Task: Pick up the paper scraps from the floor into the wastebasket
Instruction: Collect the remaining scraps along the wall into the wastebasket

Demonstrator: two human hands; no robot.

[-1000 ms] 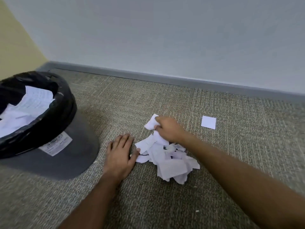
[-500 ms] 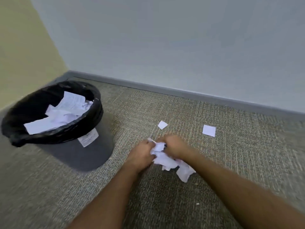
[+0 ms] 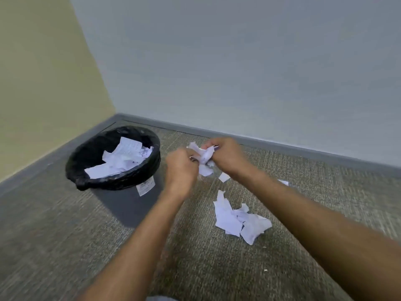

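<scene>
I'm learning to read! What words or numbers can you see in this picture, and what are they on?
None can be read here.
White label on the grey wastebasket: has dark print, too small and blurred to read.
Paper sheet inside the wastebasket: faint lines of writing, too blurred to read.
Bunch of scraps held by the left hand and right hand: no print can be made out.

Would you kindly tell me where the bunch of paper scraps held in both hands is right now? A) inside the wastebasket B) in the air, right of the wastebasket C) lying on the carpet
B: both the left hand and right hand grip the bunch of scraps above the carpet, beside the wastebasket.
</scene>
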